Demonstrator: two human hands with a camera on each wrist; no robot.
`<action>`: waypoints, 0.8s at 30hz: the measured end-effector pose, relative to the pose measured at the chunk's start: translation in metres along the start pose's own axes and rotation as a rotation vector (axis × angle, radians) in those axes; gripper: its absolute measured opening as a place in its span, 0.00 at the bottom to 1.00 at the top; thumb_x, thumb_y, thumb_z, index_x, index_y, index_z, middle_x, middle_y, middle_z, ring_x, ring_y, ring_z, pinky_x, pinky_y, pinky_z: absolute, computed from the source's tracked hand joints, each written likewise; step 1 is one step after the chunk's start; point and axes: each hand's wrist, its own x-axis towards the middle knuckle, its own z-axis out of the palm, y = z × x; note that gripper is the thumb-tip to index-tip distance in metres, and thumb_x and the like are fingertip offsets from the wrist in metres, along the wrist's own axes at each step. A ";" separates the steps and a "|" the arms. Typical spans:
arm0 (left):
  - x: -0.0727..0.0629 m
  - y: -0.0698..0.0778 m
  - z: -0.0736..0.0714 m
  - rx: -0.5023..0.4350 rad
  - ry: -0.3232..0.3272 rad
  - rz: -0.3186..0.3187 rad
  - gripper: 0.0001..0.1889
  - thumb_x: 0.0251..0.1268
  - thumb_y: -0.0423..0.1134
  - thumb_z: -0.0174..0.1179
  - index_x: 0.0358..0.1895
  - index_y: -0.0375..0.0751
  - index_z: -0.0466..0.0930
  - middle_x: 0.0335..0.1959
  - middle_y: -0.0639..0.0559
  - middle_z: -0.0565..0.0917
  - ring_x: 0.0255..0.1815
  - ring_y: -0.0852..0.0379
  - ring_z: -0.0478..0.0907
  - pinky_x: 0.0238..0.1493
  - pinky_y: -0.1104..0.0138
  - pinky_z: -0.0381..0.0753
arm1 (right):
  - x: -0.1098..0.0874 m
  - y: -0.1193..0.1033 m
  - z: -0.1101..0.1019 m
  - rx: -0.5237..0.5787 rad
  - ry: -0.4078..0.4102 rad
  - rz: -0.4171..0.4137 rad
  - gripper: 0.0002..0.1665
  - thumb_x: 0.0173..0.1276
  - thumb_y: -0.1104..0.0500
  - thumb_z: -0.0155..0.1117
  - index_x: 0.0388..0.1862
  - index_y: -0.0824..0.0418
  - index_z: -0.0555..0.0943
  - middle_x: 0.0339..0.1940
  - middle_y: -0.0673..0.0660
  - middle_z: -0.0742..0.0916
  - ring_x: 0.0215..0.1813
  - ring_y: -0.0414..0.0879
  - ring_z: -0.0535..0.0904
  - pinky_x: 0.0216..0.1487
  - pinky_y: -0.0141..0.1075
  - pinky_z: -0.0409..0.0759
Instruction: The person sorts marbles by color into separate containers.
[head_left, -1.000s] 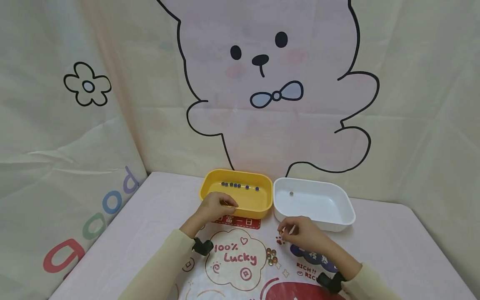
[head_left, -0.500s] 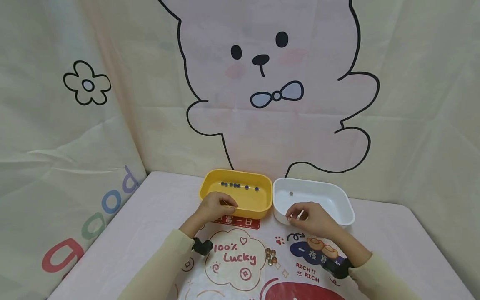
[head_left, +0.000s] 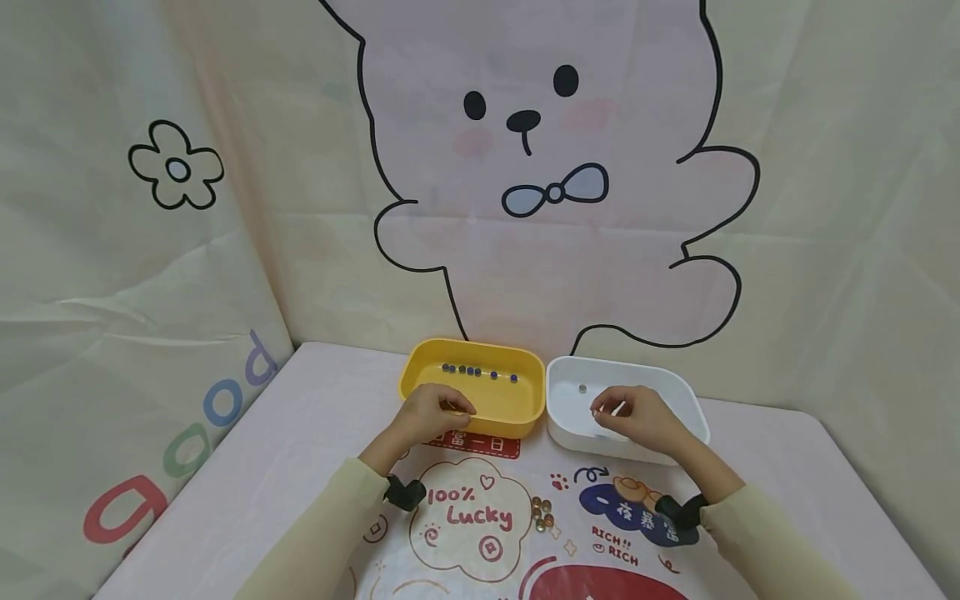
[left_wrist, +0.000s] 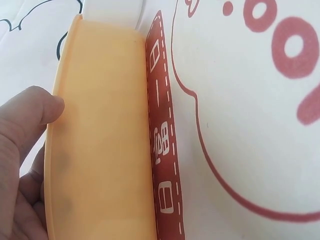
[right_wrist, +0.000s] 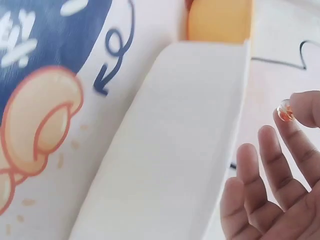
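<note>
My right hand (head_left: 636,415) is over the white tray (head_left: 678,450), pinching a small clear marble with orange swirls (right_wrist: 285,110) between thumb and fingertip. Its other fingers spread loosely in the right wrist view. One greenish marble (head_left: 582,389) lies inside that tray. At the near rim of the yellow tray (head_left: 531,421), my left hand (head_left: 431,414) grips the edge; the left wrist view shows the thumb (left_wrist: 52,109) at the rim and other fingers partly hidden behind it. Several dark blue marbles (head_left: 470,372) lie in a row in the yellow tray.
Several amber marbles (head_left: 542,512) sit grouped on the printed table cover (head_left: 472,521), in front of the trays. The two trays stand side by side near the back edge. Behind them hangs a cloth with a bear drawing (head_left: 525,275).
My right hand has moved from the table in front of the white tray up and over its rim, and now hovers above the inside. My left hand stays at the yellow tray.
</note>
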 end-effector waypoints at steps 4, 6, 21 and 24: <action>-0.001 0.000 -0.001 -0.006 0.001 -0.006 0.02 0.54 0.46 0.69 0.31 0.61 0.87 0.35 0.62 0.83 0.42 0.56 0.75 0.49 0.60 0.77 | 0.007 0.010 0.000 0.016 0.025 0.012 0.08 0.64 0.56 0.66 0.39 0.58 0.84 0.34 0.53 0.85 0.32 0.43 0.75 0.30 0.32 0.74; -0.001 0.000 -0.001 -0.011 0.002 -0.011 0.02 0.54 0.46 0.69 0.32 0.61 0.87 0.36 0.62 0.83 0.42 0.56 0.75 0.50 0.60 0.76 | 0.010 0.015 0.000 0.023 0.037 0.017 0.09 0.64 0.56 0.66 0.39 0.59 0.84 0.34 0.54 0.85 0.33 0.43 0.76 0.32 0.32 0.74; -0.002 0.003 -0.002 -0.021 0.001 -0.048 0.02 0.55 0.46 0.69 0.31 0.61 0.87 0.36 0.62 0.83 0.43 0.55 0.74 0.50 0.60 0.75 | 0.040 0.056 0.015 0.053 0.101 0.090 0.10 0.64 0.58 0.66 0.39 0.62 0.84 0.33 0.57 0.86 0.35 0.43 0.77 0.34 0.32 0.73; -0.001 0.002 -0.001 -0.018 -0.004 -0.052 0.02 0.55 0.47 0.69 0.31 0.62 0.86 0.37 0.62 0.83 0.43 0.55 0.74 0.50 0.60 0.76 | 0.043 0.062 0.018 0.066 0.073 0.107 0.11 0.63 0.58 0.66 0.40 0.63 0.84 0.32 0.57 0.86 0.32 0.42 0.76 0.30 0.31 0.72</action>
